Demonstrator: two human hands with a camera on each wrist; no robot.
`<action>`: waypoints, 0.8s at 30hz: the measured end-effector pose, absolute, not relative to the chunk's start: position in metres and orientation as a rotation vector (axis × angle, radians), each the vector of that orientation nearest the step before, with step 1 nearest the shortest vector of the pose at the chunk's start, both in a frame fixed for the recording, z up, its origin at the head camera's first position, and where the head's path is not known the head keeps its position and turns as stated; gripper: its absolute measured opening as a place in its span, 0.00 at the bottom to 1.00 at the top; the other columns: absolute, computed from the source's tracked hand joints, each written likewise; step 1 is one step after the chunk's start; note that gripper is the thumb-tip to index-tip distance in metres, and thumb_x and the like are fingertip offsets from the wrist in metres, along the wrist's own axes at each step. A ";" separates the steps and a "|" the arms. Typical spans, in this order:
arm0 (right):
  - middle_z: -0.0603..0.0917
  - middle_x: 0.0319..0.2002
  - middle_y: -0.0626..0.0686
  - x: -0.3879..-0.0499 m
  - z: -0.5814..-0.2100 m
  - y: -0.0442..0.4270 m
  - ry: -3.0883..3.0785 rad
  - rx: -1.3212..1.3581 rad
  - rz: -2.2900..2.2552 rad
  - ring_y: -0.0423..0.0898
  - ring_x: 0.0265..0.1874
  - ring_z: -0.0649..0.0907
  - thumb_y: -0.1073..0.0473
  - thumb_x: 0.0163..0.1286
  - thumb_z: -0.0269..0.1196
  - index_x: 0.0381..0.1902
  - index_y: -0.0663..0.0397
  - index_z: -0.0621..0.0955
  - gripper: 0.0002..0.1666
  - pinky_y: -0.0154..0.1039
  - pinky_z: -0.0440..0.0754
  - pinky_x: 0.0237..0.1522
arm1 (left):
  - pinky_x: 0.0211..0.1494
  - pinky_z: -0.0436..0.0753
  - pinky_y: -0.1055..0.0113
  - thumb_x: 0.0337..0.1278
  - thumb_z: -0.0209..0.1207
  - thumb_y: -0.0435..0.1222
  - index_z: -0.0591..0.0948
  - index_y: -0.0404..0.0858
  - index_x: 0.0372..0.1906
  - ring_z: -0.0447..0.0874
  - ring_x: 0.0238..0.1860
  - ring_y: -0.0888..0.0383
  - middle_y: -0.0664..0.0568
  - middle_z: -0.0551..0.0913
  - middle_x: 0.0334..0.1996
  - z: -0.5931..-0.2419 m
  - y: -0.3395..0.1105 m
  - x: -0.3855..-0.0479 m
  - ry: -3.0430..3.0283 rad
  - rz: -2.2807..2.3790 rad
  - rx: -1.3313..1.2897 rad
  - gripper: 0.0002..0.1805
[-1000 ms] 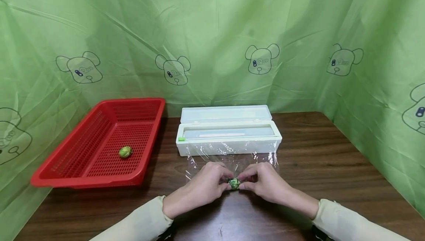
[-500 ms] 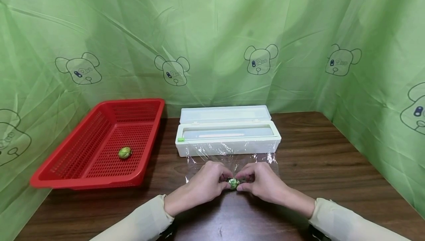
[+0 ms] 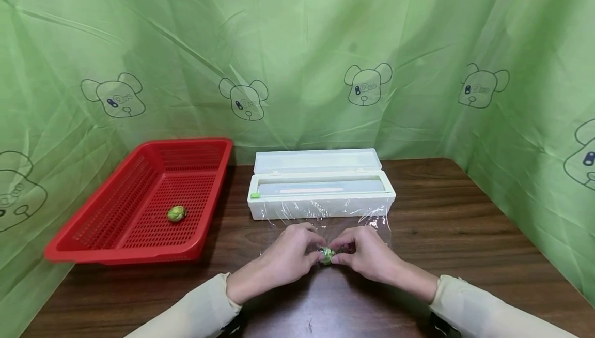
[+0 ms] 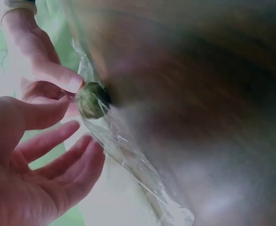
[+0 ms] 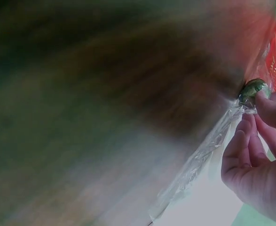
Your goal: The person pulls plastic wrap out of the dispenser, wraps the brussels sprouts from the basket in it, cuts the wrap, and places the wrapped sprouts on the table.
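Note:
A small green Brussels sprout (image 3: 327, 256) lies on the table near its front, wrapped in clear plastic wrap (image 3: 325, 224) that runs back to a white box. My left hand (image 3: 290, 255) holds the sprout from the left, thumb and fingers at its side. From the right, my right hand (image 3: 372, 255) pinches it between thumb and index finger. In the left wrist view the wrapped sprout (image 4: 92, 100) sits by both thumbs, the film bunched below it. The right wrist view shows the sprout (image 5: 253, 92) under the right thumb. My fingers hide part of it.
The white wrap dispenser box (image 3: 321, 206) stands behind the hands, its lid (image 3: 318, 160) raised and a green slider (image 3: 255, 195) at its left end. A red basket (image 3: 200, 240) at left contains another sprout (image 3: 176, 213). Green cloth (image 3: 302, 43) hangs around the brown table (image 3: 455, 234).
The sprout has turned a little in the film between my fingers. My right hand has shifted slightly left. Box and basket stay put.

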State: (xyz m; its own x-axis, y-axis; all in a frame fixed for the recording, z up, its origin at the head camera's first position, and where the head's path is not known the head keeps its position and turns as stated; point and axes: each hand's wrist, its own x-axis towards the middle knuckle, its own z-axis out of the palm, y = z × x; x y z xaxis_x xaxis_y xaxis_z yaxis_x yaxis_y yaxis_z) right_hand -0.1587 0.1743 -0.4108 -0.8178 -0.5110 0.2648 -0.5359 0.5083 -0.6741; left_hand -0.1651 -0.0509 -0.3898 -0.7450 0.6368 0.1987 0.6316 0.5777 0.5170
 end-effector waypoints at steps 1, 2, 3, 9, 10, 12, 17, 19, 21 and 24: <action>0.91 0.36 0.41 -0.159 -0.411 0.174 -2.704 0.938 1.220 0.35 0.30 0.82 0.67 0.59 0.79 0.39 0.50 0.93 0.11 0.34 0.81 0.31 | 0.59 0.82 0.64 0.61 0.74 0.33 0.91 0.37 0.48 0.85 0.52 0.58 0.53 0.87 0.48 -0.389 -0.051 -0.164 2.796 0.903 1.117 0.12; 0.91 0.36 0.42 -0.160 -0.411 0.174 -2.706 0.944 1.219 0.35 0.30 0.82 0.67 0.59 0.79 0.39 0.50 0.93 0.11 0.34 0.82 0.32 | 0.60 0.82 0.64 0.61 0.74 0.34 0.91 0.37 0.49 0.85 0.53 0.58 0.53 0.87 0.48 -0.388 -0.052 -0.163 2.803 0.909 1.115 0.12; 0.91 0.35 0.42 -0.160 -0.410 0.174 -2.707 0.950 1.209 0.35 0.30 0.82 0.67 0.59 0.79 0.39 0.50 0.93 0.11 0.34 0.81 0.31 | 0.60 0.82 0.63 0.61 0.73 0.33 0.91 0.37 0.49 0.85 0.53 0.57 0.53 0.87 0.49 -0.388 -0.052 -0.162 2.809 0.915 1.120 0.12; 0.91 0.35 0.43 -0.164 -0.409 0.173 -2.712 0.990 1.117 0.34 0.31 0.83 0.65 0.61 0.78 0.39 0.52 0.93 0.09 0.34 0.82 0.32 | 0.50 0.84 0.69 0.57 0.75 0.29 0.91 0.36 0.46 0.86 0.44 0.61 0.53 0.87 0.41 -0.385 -0.053 -0.159 2.800 0.916 1.168 0.11; 0.91 0.35 0.43 -0.165 -0.409 0.174 -2.715 0.993 1.109 0.34 0.32 0.83 0.65 0.62 0.78 0.40 0.52 0.93 0.08 0.35 0.82 0.33 | 0.49 0.84 0.71 0.57 0.75 0.29 0.91 0.36 0.45 0.86 0.43 0.61 0.53 0.87 0.40 -0.385 -0.052 -0.159 2.791 0.918 1.165 0.11; 0.91 0.36 0.43 -0.166 -0.408 0.174 -2.721 1.001 1.101 0.36 0.34 0.85 0.63 0.62 0.78 0.40 0.52 0.93 0.08 0.36 0.83 0.35 | 0.47 0.83 0.72 0.56 0.75 0.28 0.91 0.36 0.45 0.86 0.41 0.62 0.53 0.87 0.39 -0.386 -0.051 -0.160 2.780 0.911 1.152 0.11; 0.91 0.37 0.43 -0.168 -0.405 0.175 -2.736 1.011 1.105 0.41 0.38 0.88 0.61 0.64 0.78 0.41 0.52 0.93 0.08 0.39 0.84 0.40 | 0.44 0.83 0.74 0.54 0.76 0.27 0.91 0.36 0.43 0.85 0.39 0.64 0.54 0.87 0.38 -0.389 -0.049 -0.164 2.762 0.896 1.125 0.10; 0.91 0.37 0.42 -0.169 -0.405 0.174 -2.747 1.004 1.106 0.40 0.38 0.88 0.61 0.64 0.78 0.41 0.52 0.93 0.08 0.39 0.84 0.40 | 0.43 0.83 0.75 0.53 0.76 0.27 0.91 0.36 0.41 0.85 0.38 0.64 0.54 0.86 0.36 -0.390 -0.048 -0.166 2.763 0.892 1.122 0.10; 0.91 0.36 0.42 -0.169 -0.405 0.175 -2.757 0.993 1.114 0.38 0.37 0.87 0.61 0.64 0.77 0.41 0.51 0.93 0.08 0.38 0.84 0.39 | 0.42 0.82 0.75 0.53 0.76 0.27 0.91 0.37 0.40 0.84 0.37 0.65 0.54 0.86 0.35 -0.391 -0.047 -0.168 2.768 0.892 1.120 0.09; 0.90 0.36 0.41 -0.169 -0.405 0.175 -2.772 0.956 1.134 0.35 0.34 0.84 0.60 0.64 0.78 0.41 0.49 0.93 0.08 0.36 0.83 0.37 | 0.40 0.82 0.75 0.53 0.76 0.27 0.91 0.37 0.38 0.84 0.35 0.65 0.55 0.86 0.34 -0.391 -0.046 -0.171 2.775 0.895 1.119 0.08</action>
